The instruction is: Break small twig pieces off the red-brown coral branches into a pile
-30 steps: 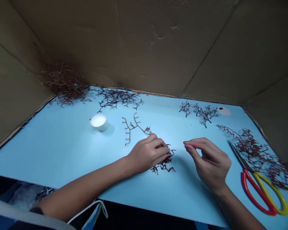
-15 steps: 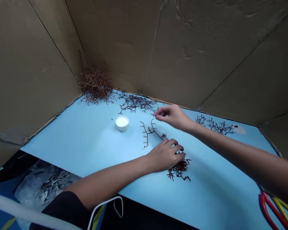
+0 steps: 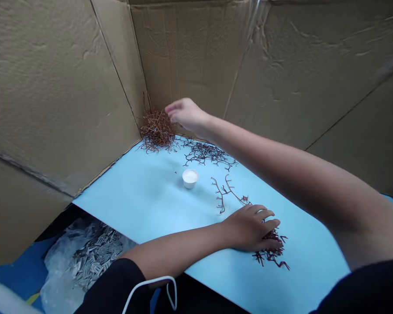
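Dried reddish-brown twig tangle sits at the back corner of the blue tabletop. Right hand is held open just above it, nothing grasped; left hand is laid on a small sprig pile – any grip cannot be told.

We see dark reddish-brown wiry sprigs against a pale sky-blue board, a white cup, tan cardboard lined with darker creases, silvery-grey pieces in a clear plastic bag, and a black sleeve.
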`<state>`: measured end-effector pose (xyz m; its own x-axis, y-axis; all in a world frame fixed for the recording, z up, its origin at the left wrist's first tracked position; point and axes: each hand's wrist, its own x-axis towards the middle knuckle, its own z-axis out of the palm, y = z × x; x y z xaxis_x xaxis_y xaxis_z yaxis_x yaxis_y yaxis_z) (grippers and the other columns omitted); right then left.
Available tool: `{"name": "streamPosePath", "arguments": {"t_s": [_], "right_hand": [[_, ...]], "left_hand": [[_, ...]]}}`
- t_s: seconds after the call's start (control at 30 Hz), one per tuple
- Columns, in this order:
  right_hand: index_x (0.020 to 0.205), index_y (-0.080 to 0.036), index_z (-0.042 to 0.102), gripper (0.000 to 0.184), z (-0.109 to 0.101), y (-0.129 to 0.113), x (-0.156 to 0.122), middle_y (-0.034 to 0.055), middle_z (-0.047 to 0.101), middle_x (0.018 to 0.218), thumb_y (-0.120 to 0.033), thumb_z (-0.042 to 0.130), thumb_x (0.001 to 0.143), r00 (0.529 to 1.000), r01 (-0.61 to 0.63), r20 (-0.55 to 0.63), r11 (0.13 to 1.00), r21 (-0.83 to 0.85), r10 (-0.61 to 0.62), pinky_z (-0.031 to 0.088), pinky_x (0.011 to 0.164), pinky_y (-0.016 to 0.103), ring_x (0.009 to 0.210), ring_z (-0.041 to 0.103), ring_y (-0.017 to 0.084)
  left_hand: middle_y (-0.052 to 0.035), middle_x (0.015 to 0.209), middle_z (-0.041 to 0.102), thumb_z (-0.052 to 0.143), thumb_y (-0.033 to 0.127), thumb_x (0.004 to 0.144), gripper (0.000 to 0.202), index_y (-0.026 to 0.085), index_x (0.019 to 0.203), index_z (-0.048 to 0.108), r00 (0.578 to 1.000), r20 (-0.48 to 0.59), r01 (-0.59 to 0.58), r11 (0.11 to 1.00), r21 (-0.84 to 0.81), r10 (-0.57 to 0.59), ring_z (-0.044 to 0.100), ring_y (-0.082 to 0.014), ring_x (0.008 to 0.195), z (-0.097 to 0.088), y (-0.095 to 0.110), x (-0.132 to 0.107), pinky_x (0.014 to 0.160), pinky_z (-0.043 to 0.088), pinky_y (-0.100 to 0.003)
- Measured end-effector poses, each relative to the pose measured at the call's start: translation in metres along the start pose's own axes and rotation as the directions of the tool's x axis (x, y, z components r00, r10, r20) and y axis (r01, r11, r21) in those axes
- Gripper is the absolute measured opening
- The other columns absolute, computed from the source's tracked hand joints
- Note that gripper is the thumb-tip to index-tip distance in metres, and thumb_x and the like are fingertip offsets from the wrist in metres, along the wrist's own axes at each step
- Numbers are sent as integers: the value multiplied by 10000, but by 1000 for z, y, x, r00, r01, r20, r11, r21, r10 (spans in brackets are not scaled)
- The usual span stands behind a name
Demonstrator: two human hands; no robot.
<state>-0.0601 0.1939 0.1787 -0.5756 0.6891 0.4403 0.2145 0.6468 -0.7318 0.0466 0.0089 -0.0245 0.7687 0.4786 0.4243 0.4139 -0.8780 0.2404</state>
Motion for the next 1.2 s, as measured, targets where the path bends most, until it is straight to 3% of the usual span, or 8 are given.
{"name": "streamPosePath", "arguments": {"t_s": [0.1,0.3,0.53,0.63,0.83,0.97,1.1,1.2], "right_hand": [[1062,-141,786,172,-10,-13,-90,80,791,975,-74,693,933,984,-149,99,988,35,145,658,813,380,885,751,202],[1009,-215,793,158,-77,-36,-245,63,802,945,-300,660,1006,956,-234,-208,965,-122,205,644,730,335,839,777,196],[1009,-213,763,148,-126,9,-361,50,779,929,-317,658,1008,769,-425,-586,890,-168,256,587,674,309,767,749,172],[1038,-208,758,176,-127,34,-397,52,779,945,-333,634,1034,765,-475,-572,859,-191,296,597,762,335,828,754,185],[1159,-213,768,243,-129,88,-395,90,794,1133,-260,544,1076,924,-340,-289,884,-322,250,577,973,393,1071,745,210],[1207,-215,764,245,-128,114,-368,103,787,1172,-190,574,1055,960,-282,-120,876,-391,255,576,949,389,1049,733,203],[1221,-236,763,249,-119,124,-342,100,777,1163,-194,566,1075,947,-300,-56,810,-504,316,564,935,394,1037,718,228],[1254,-252,753,305,-114,130,-326,112,746,1218,-134,547,1063,951,-225,57,806,-548,305,555,959,391,1125,693,253]], "left_hand": [[-226,1582,544,622,640,1010,702,114,1474,593,999,36,-4,999,-42,5,438,-404,1515,-10,3,-1,1220,426,-544],[-289,1654,420,675,656,946,881,72,1575,478,997,69,34,996,-78,-29,315,-506,1580,-7,-1,-5,1279,265,-686],[-271,1692,379,667,775,899,982,108,1587,451,991,117,88,970,-225,-62,213,-499,1634,4,2,-7,1302,275,-652],[-270,1680,401,677,745,908,957,108,1586,453,986,155,90,973,-213,-57,239,-483,1633,2,8,-7,1292,327,-611],[-231,1598,523,563,525,1062,625,113,1530,530,998,29,55,993,-104,-52,443,-416,1521,-15,1,2,1254,394,-588],[-150,1397,688,485,86,992,413,136,1364,659,941,-49,337,941,27,-336,589,-338,1303,-40,-29,11,1118,513,-535],[-141,1359,701,515,145,1003,394,145,1365,671,803,-18,594,798,98,-595,602,-329,1229,-58,-53,12,1057,546,-475],[-133,1339,689,619,280,1001,355,176,1328,708,785,86,596,786,166,-613,587,-352,1244,-59,-59,9,1027,551,-465]]}}
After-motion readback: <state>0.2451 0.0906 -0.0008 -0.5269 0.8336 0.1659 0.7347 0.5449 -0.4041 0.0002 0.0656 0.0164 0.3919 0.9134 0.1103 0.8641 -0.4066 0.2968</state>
